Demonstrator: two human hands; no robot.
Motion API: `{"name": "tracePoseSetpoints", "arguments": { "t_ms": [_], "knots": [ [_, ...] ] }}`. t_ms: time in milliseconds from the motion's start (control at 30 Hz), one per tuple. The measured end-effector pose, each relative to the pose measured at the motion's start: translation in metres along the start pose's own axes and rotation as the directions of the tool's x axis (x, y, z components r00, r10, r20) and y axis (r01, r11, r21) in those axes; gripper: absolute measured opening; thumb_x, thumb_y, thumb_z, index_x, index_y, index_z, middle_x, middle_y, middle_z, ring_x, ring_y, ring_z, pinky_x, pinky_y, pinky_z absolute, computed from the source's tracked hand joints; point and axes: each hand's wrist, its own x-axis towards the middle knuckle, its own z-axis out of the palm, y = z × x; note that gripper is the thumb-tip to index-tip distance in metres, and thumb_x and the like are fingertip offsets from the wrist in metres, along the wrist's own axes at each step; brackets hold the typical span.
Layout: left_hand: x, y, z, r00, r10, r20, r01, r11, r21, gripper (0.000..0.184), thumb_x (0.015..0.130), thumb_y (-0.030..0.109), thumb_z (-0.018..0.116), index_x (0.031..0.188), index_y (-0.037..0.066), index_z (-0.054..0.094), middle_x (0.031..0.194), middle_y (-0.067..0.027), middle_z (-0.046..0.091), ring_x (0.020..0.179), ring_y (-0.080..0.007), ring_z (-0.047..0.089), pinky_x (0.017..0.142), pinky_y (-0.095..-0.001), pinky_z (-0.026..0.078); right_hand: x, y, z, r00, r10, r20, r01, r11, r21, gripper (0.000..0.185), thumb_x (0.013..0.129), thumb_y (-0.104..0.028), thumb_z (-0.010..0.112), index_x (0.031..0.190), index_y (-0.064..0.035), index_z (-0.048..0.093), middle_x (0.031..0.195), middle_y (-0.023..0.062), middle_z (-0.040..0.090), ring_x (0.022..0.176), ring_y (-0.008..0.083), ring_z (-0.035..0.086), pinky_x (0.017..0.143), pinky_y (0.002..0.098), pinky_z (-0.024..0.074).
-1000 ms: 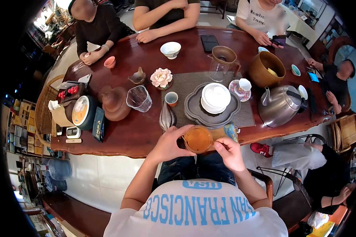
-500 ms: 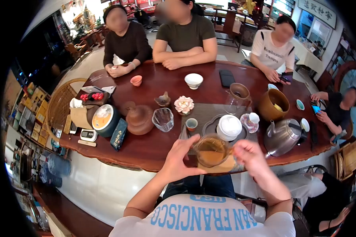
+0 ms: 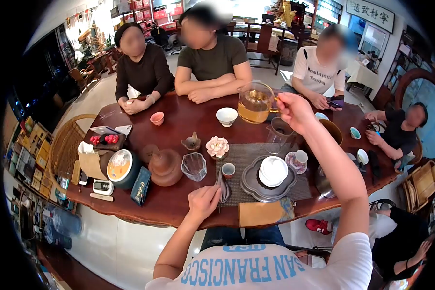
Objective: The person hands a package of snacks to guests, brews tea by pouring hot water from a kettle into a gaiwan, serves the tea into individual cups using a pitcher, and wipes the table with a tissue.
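Note:
My right hand (image 3: 296,112) is closed on the handle of a glass pitcher (image 3: 254,104) of amber tea, held up over the far side of the table. Near the front edge rests my left hand (image 3: 204,202), fingers curled beside a dark leaf-shaped piece (image 3: 223,187); whether it grips anything is hidden. Just beyond that piece stands a small cup (image 3: 228,169). A white lidded bowl (image 3: 273,171) sits on a grey scalloped tray (image 3: 250,186). In front of the tray lies a tan cloth (image 3: 258,213). The white bowl (image 3: 226,116) is below and left of the pitcher.
Brown teapot (image 3: 165,167), faceted glass (image 3: 194,166) and flower (image 3: 217,147) stand left of the mat. On the right are a wooden bowl (image 3: 331,131) and a kettle (image 3: 325,185), partly behind my right arm. Several people sit around the table (image 3: 130,198).
The pitcher has risen away from me in my right hand. My left hand has left the pitcher's side and moved down by the leaf-shaped piece.

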Motion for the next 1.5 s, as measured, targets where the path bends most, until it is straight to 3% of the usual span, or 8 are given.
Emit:
{"name": "tracePoseSetpoints", "arguments": {
  "t_ms": [233,433,1233,1500],
  "knots": [
    [-0.009,-0.008,0.009,0.996,-0.08,-0.032,0.08,0.997,-0.005,0.004,0.079,0.007,0.068,0.081,0.004,0.065,0.063,-0.0081,0.06,0.05,-0.0241,0.058,0.046,-0.0335,0.045,0.075,0.016,-0.008,0.992,0.071,-0.102,-0.069,0.997,0.023,0.018,0.092,-0.016,0.052,0.075,-0.0096,0.051,0.065,-0.0022,0.047,0.051,0.0062,0.033,0.043,0.0212,0.0221],
    [-0.008,-0.013,0.006,0.986,-0.164,0.017,0.164,0.986,0.012,0.003,0.079,0.004,0.067,0.081,0.003,0.066,0.063,-0.0101,0.059,0.051,-0.0252,0.058,0.046,-0.0331,0.044,0.112,0.036,-0.019,0.982,0.113,-0.152,-0.125,0.99,-0.066,0.021,0.092,-0.017,0.051,0.072,-0.0106,0.05,0.064,-0.0025,0.046,0.051,0.0064,0.032,0.043,0.0215,0.0215],
    [-0.006,-0.016,0.011,0.988,-0.151,0.043,0.151,0.989,-0.001,0.005,0.078,0.008,0.068,0.08,0.004,0.065,0.06,-0.0078,0.056,0.049,-0.0252,0.056,0.044,-0.0346,0.044,0.143,0.073,-0.029,0.968,0.135,-0.21,-0.189,0.946,-0.264,0.025,0.09,-0.02,0.055,0.068,-0.0082,0.054,0.061,-0.001,0.043,0.049,0.0079,0.031,0.04,0.0227,0.0187],
    [-0.006,-0.016,0.01,0.986,-0.161,0.049,0.161,0.987,-0.002,0.003,0.079,0.006,0.067,0.079,0.003,0.065,0.059,-0.0088,0.055,0.047,-0.0242,0.054,0.044,-0.0334,0.042,0.148,0.073,-0.028,0.963,0.15,-0.224,-0.223,0.909,-0.352,0.026,0.09,-0.023,0.055,0.068,-0.0088,0.055,0.062,-0.0015,0.044,0.051,0.0089,0.031,0.045,0.0246,0.0208]
  ]
}}
